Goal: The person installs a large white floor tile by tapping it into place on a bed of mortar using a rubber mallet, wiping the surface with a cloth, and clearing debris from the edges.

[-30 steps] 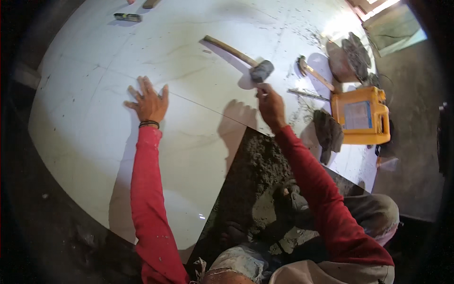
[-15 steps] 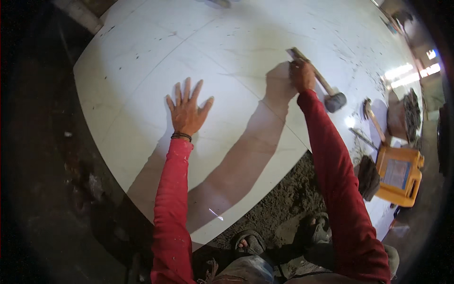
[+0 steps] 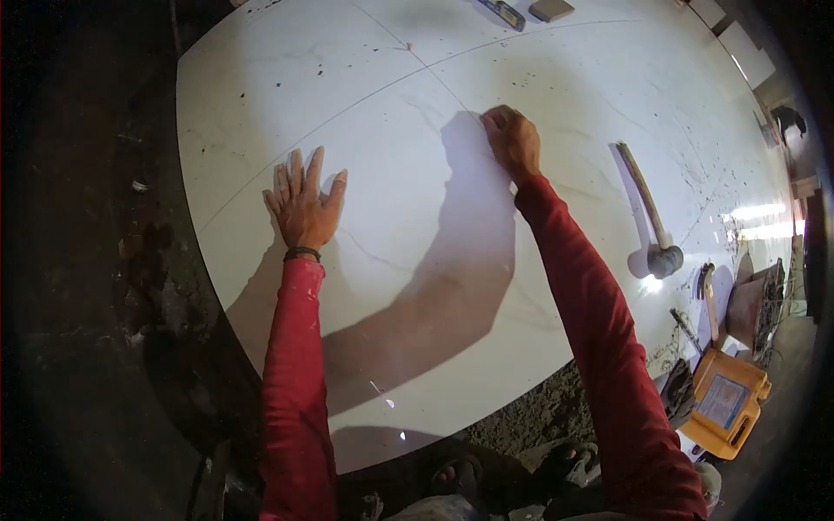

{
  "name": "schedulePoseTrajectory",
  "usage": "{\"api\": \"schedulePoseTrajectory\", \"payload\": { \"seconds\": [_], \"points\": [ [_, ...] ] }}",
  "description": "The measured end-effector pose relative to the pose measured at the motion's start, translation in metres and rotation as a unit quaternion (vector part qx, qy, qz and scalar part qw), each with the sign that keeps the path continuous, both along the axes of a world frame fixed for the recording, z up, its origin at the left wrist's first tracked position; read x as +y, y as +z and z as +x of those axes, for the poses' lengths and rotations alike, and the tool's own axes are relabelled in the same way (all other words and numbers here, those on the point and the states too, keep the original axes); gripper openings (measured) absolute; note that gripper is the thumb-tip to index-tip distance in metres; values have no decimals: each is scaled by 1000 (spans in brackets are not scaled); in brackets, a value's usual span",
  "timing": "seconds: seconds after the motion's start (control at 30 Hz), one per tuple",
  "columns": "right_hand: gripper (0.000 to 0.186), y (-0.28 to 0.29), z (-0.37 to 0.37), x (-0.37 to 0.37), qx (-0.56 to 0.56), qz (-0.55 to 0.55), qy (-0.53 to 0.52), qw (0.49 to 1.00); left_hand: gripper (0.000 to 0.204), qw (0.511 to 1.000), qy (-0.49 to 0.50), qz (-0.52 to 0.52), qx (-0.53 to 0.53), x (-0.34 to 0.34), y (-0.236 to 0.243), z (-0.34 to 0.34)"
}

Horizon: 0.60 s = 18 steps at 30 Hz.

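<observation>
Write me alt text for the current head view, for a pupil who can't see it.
A person's left hand is spread on large white tiles; their right hand, fingers curled, is at a thin seam. To the right lie a mallet, a claw hammer and a yellow-orange container.

Offers room over white tile (image 3: 387, 213) between left hand (image 3: 306, 217) and right hand (image 3: 516, 146); meets 1 mallet (image 3: 645, 200), 1 hammer (image 3: 711, 301) and 1 yellow container (image 3: 708, 422) farther right.

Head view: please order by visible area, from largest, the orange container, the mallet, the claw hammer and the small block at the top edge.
1. Orange container
2. Mallet
3. Claw hammer and small block: too alike to rank
</observation>
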State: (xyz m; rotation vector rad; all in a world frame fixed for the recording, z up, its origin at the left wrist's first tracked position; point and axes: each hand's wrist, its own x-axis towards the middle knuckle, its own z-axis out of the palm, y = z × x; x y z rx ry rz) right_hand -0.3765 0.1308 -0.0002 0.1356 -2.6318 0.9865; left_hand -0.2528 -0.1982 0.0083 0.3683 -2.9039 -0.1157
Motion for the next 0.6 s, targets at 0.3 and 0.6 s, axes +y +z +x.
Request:
{"api": "schedulePoseTrajectory", "payload": {
  "seconds": [0.3,0.6],
  "points": [
    [19,0,-69,-63,2,0,-2,1000,64,999,-5,18,40,-1,0,1],
    [22,-5,-70,-56,27,26,12,999,64,998,-6,21,56,-2,-3,0]
  ]
}}
